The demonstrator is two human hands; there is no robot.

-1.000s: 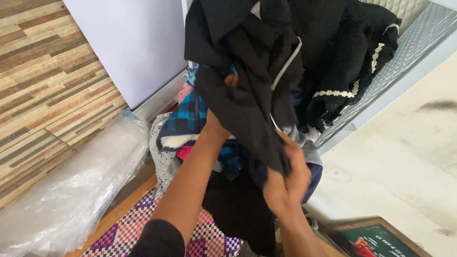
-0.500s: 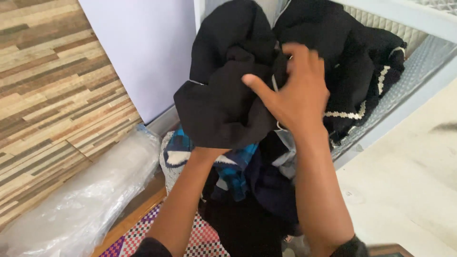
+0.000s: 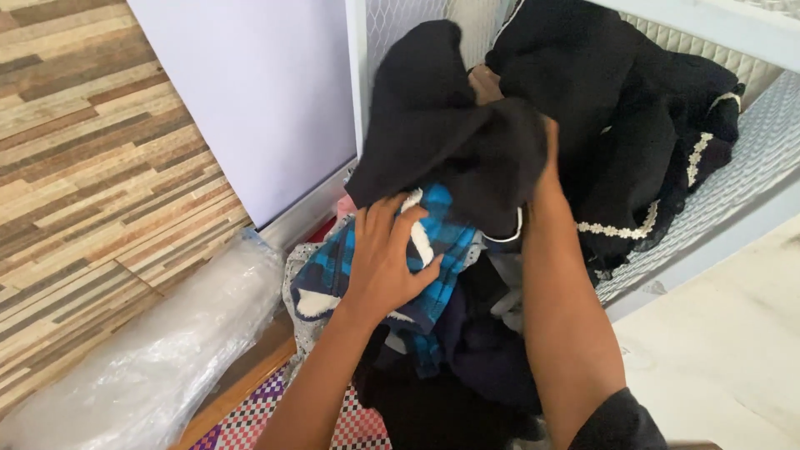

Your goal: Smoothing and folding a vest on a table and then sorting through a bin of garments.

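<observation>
My left hand (image 3: 385, 258) lies palm down on a blue and black checked garment (image 3: 433, 242) at the top of a heap of clothes, its fingers curled into the cloth. My right hand (image 3: 543, 162) is raised and mostly hidden under a black garment (image 3: 442, 133), which it holds up against the white mesh shelf (image 3: 733, 179). More black clothing with white lace trim (image 3: 642, 125) is piled on that shelf to the right.
A clear plastic-wrapped roll (image 3: 158, 350) lies at the left by the wood-pattern wall (image 3: 83, 158). A pale panel (image 3: 250, 92) stands behind the heap. A checked mat (image 3: 267, 417) shows at the bottom. Pale floor (image 3: 733, 333) spreads at the right.
My right hand, spread open over the black garment before, has gone under it and lifted it toward the shelf. My left hand has come down from the black garment onto the blue checked one.
</observation>
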